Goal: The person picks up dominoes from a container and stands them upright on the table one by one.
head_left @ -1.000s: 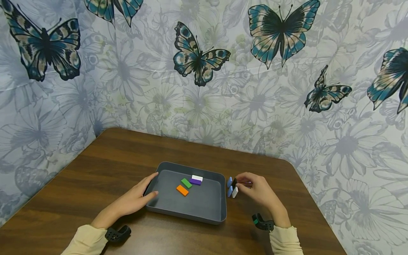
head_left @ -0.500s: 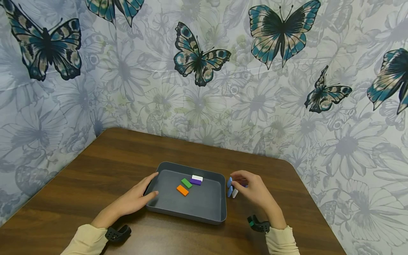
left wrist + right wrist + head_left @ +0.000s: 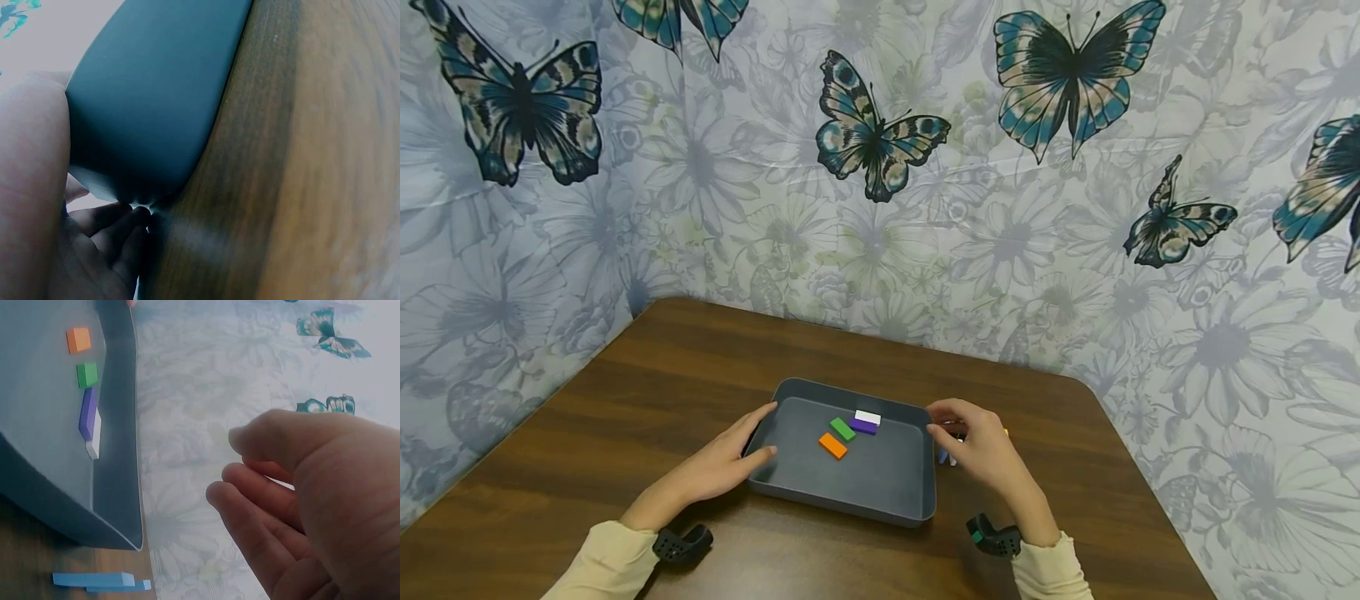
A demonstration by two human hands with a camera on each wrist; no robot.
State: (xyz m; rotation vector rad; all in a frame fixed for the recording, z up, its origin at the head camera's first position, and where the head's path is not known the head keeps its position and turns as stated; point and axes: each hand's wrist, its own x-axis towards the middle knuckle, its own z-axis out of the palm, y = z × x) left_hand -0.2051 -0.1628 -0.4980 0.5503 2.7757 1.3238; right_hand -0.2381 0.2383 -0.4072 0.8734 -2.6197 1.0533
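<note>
My left hand [image 3: 718, 462] holds the left end of a dark grey tray [image 3: 842, 492], thumb over the rim and fingers outside; the left wrist view shows fingers [image 3: 119, 234] against its outer wall. In the tray lie an orange block [image 3: 832, 446], a green block [image 3: 842, 429], a purple block [image 3: 862, 427] and a white block [image 3: 867, 417]. At the right rim hovers my right hand [image 3: 977, 437], fingers loosely bent, nothing seen between thumb and fingers [image 3: 250, 519]. Beneath it, partly hidden, stand small blocks; the right wrist view shows blue blocks [image 3: 94, 580] beside the tray.
The brown wooden table [image 3: 700, 375] reaches back to a wall covering with butterflies [image 3: 880, 150]. A small yellow bit [image 3: 1006, 431] peeks out behind my right hand. Black devices [image 3: 681, 546] are strapped on both wrists.
My right hand has moved left, from the dark block among the standing blocks, past the blue ones to the tray's right rim. The left hand and the blocks in the tray stay put.
</note>
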